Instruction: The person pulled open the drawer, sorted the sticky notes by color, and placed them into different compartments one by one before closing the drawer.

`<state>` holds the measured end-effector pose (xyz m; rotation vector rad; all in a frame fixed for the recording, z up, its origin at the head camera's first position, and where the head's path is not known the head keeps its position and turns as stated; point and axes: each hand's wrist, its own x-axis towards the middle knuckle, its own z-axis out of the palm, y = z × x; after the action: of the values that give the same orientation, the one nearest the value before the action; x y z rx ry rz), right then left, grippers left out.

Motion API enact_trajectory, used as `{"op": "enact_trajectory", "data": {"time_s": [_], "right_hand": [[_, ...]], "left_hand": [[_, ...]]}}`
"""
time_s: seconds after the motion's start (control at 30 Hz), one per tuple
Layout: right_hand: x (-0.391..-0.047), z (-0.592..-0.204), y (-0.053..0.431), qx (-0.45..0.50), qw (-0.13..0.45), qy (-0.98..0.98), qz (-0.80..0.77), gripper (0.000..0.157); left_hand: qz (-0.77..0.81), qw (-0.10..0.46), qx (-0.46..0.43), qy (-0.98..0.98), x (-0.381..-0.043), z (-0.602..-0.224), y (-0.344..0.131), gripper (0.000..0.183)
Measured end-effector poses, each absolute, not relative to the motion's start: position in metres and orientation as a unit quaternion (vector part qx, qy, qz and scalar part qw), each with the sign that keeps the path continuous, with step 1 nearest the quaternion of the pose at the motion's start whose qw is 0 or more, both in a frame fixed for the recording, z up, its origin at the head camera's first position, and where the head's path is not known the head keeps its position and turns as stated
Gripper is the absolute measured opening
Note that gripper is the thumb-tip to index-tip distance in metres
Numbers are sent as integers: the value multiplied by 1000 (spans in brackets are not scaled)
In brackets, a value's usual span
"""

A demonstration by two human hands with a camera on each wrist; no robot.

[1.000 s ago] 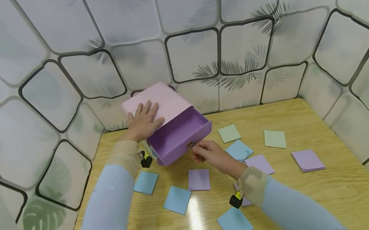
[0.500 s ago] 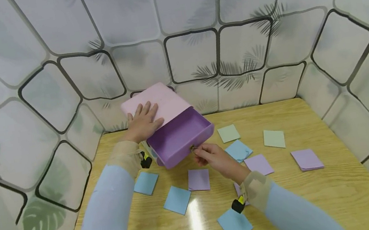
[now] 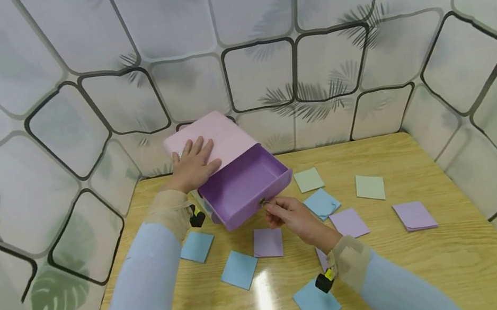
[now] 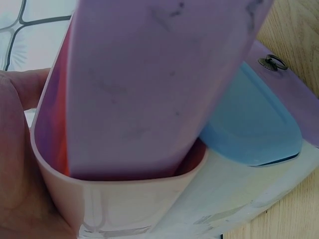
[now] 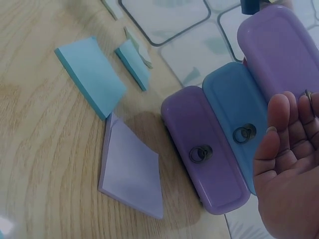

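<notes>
A small drawer cabinet with a pink top stands at the back left of the table, turned at an angle. Its purple top drawer is pulled out, and I see nothing inside. My left hand rests on the pink top with fingers spread. My right hand pinches the ring pull on the drawer's front. In the right wrist view, a blue middle drawer and a purple bottom drawer, each with its own ring pull, are closed below it.
Square sticky note pads lie scattered on the wooden table: several blue pads, several purple pads and two pale green pads. Patterned curtain walls enclose the back and sides of the table.
My right hand has moved toward me and slightly right, drawing the purple top drawer a little farther out. My left hand has stayed in place on the pink top.
</notes>
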<state>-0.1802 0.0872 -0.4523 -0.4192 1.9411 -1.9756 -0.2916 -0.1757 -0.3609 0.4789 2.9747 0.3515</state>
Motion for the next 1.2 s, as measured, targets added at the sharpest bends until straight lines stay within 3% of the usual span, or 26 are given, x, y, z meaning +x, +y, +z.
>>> {"op": "enact_trajectory", "data": {"time_s": [0.13,0.27,0.5,1.0,1.2], "right_hand": [[-185,-465,87,-145,165,682,-698,31],[-191,-480,87,-146,155,685,-697,39],[-191,-480,87,-147,144,693,-691,44],[-191,-481,86,-137,152,679,-705,27],[-190,-486,88,-140,156,683,-700,28]], "left_hand": [[115,54,158,979,-292,-360,-176,67],[114,55,158,979,-292,-359,-176,67],[112,55,159,979,-294,-360,-177,68],[115,52,160,979,-294,-360,-177,68],[126,45,161,978,-290,-362,-181,68]]}}
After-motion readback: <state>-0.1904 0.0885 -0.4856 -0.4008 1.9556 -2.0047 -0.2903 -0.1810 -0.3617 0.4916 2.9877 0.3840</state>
